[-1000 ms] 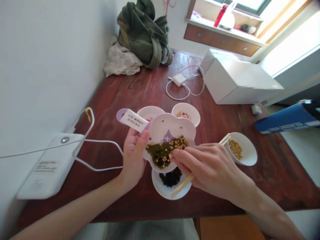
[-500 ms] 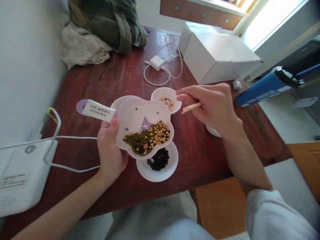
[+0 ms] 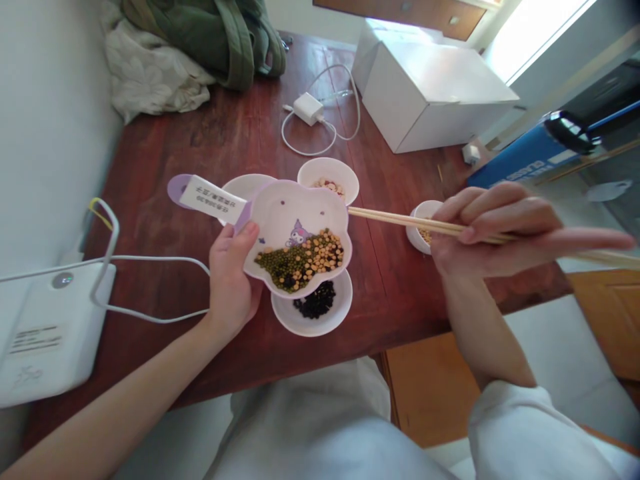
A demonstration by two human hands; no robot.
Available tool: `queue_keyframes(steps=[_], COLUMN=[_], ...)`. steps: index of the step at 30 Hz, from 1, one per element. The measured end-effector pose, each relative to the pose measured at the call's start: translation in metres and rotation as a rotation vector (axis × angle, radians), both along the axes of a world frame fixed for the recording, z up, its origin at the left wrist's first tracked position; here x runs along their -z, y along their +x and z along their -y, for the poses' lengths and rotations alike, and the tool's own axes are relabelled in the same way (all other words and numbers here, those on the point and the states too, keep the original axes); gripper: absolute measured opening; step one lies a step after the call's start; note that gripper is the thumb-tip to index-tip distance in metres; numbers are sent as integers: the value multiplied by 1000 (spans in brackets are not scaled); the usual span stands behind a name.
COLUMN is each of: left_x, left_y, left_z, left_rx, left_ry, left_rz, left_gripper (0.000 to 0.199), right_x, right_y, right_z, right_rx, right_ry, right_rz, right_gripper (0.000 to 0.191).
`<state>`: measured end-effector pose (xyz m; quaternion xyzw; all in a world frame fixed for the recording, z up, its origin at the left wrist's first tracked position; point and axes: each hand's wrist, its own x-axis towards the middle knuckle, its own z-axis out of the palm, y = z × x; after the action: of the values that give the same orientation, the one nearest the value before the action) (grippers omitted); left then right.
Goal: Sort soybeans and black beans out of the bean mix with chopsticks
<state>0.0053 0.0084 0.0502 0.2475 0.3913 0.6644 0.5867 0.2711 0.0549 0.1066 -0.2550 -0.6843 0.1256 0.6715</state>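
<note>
My left hand (image 3: 233, 277) grips a shaped white-and-purple bowl (image 3: 273, 213) by its left side, near its labelled handle. Green, yellow and a few dark beans (image 3: 300, 260) lie along its near side. My right hand (image 3: 493, 227) is closed on a pair of wooden chopsticks (image 3: 395, 218), whose tips are by the bowl's right rim with no bean visible in them. Beneath the held bowl, a white dish (image 3: 340, 313) holds black beans (image 3: 316, 301). Behind it stand a bowl (image 3: 330, 167) of pale and reddish pieces and a partly covered white bowl (image 3: 245, 185). Another small bowl (image 3: 417, 237) holds yellow beans.
A white box (image 3: 435, 87), a blue bottle (image 3: 530, 153) and a charger with cable (image 3: 309, 109) stand farther back. At the left are a white device (image 3: 55, 333) with cables and a green bag (image 3: 200, 33). The wooden table's (image 3: 390, 313) front edge faces me.
My right hand has moved right and turned, bringing the chopsticks' length into view and uncovering the small bowl of yellow beans. The held bowl has shifted slightly right and up in view.
</note>
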Motion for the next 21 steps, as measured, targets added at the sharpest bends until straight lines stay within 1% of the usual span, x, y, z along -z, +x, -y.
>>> queue_keyframes(steps=[2,3,6,8,10,13,16,18,21], left_x=[1,1,1,0,-2,-3,-3,0,3], left_y=[1,1,2,4,6,9,10,11,11], left_z=[0,1,1,1,2,4,5,5,4], left_rx=[21,31,37,39,51,66,78,67,16], left_ry=[-13,-25,-54,-54,-48,-19,-12,-34,-49], left_rz=[3,6,4,3,7,25,51,58,58], left_gripper=[29,28,29,30,31,27,26,26,24], right_x=[7,10,22,31,41,51,56,58,60], right_y=[0,0,-3,-7,-12,-18,-18,-17,-17], right_z=[3,4,6,8,12,19,24,24,23], right_rx=[-82,-123,-311,-431,-515,-569,-598,-607,-618], right_ry=[55,14,-316,-459,-545,-606,-627,-637,-646], right_rz=[-216,-266,-254,-245,-240,-227,-165,-142,-160], right_gripper=[68,64,64,62,61,60,58,58,59])
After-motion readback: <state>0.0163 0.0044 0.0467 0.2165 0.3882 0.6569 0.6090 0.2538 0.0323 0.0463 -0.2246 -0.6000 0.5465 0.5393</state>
